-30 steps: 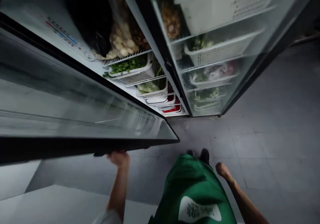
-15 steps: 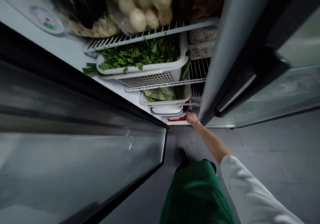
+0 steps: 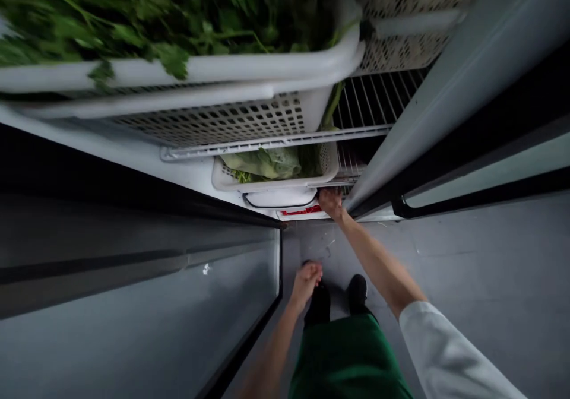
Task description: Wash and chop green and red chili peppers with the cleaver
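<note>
My right hand (image 3: 331, 203) reaches to the bottom of the open fridge, at the right end of a white container (image 3: 281, 197) and beside a red strip (image 3: 303, 211). Its fingers are partly hidden in shadow, so I cannot tell what they touch. My left hand (image 3: 307, 281) hangs in the air over the floor, in front of the fridge, with its fingers curled together and nothing visible in them. Above the white container sits a white basket (image 3: 218, 173) holding wrapped greens (image 3: 285, 162).
A large white basket (image 3: 249, 69) of leafy herbs (image 3: 178, 25) fills the upper shelf. Glass doors stand open at the left (image 3: 133, 328) and right (image 3: 499, 167). My shoes (image 3: 357, 292) are on the grey floor (image 3: 467, 268).
My view has moved closer to the lower shelves, and the herb basket looks larger. My left hand has come into view. My right hand stays low at the bottom shelf.
</note>
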The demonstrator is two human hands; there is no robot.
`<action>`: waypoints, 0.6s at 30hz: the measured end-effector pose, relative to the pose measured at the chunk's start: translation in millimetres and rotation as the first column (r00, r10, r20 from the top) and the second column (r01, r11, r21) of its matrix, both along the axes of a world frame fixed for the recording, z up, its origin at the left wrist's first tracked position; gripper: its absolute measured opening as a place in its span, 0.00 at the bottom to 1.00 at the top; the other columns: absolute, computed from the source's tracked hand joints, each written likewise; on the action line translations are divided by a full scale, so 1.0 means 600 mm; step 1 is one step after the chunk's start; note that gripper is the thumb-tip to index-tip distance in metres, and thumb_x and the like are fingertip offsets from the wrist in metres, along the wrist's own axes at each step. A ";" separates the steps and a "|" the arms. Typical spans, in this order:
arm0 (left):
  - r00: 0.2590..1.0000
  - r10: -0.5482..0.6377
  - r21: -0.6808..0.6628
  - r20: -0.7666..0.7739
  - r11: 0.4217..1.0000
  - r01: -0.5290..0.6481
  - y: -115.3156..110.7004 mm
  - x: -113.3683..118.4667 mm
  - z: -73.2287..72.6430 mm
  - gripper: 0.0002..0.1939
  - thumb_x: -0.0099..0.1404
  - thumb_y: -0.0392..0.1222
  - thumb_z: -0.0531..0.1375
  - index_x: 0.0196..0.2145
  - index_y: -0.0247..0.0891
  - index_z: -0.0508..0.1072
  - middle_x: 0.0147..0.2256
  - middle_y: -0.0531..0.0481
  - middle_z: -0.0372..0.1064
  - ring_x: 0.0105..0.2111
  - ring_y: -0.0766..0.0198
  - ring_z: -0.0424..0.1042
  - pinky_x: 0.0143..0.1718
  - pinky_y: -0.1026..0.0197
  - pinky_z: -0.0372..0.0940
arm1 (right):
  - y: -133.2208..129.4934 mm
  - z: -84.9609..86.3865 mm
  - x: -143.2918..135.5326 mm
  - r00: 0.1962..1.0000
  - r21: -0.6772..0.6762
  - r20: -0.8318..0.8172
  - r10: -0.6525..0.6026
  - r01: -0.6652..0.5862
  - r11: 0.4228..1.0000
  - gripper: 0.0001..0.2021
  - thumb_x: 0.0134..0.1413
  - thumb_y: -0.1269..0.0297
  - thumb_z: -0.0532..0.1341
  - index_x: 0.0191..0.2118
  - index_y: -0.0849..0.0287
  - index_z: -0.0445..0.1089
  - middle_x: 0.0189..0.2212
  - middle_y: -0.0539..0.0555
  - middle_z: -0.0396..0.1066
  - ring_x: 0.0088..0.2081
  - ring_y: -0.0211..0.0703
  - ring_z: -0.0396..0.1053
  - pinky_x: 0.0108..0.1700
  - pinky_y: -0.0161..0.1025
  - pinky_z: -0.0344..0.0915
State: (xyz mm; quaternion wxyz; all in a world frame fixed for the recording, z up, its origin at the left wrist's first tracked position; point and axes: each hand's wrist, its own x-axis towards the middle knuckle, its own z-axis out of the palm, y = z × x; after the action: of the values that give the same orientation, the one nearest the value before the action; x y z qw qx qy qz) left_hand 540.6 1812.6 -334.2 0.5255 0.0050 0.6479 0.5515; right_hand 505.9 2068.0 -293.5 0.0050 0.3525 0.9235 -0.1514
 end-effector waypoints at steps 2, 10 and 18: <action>0.993 0.105 0.065 0.062 0.992 -0.109 0.074 -0.039 -0.005 0.16 0.45 0.45 0.70 0.33 0.38 0.77 0.28 0.49 0.73 0.25 0.66 0.70 0.25 0.66 0.63 | -0.007 -0.001 0.003 0.994 0.013 0.104 0.018 -0.020 1.000 0.20 0.65 0.73 0.48 0.56 0.72 0.69 0.52 0.75 0.70 0.56 0.58 0.67 0.59 0.58 0.60; 0.980 0.135 0.065 0.143 0.987 -0.145 0.152 -0.033 -0.041 0.13 0.52 0.44 0.66 0.36 0.37 0.74 0.31 0.48 0.73 0.28 0.64 0.72 0.32 0.61 0.66 | 0.034 -0.016 -0.044 0.968 -0.085 0.209 0.142 -0.127 0.988 0.19 0.62 0.74 0.51 0.52 0.69 0.73 0.53 0.69 0.72 0.55 0.54 0.68 0.57 0.49 0.62; 0.963 0.179 0.043 0.200 0.981 -0.191 0.122 -0.078 -0.059 0.14 0.52 0.40 0.66 0.38 0.39 0.73 0.36 0.49 0.73 0.31 0.64 0.73 0.33 0.60 0.68 | 0.049 -0.032 -0.048 0.972 -0.088 0.178 0.156 -0.142 0.986 0.15 0.58 0.73 0.55 0.47 0.67 0.75 0.49 0.67 0.75 0.53 0.58 0.69 0.57 0.52 0.60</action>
State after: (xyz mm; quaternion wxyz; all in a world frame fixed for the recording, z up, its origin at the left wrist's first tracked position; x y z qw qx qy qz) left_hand 493.7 1885.9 -369.5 0.5321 -0.0935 0.5736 0.6157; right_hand 477.0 2097.1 -312.7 0.1150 0.2941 0.9367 -0.1515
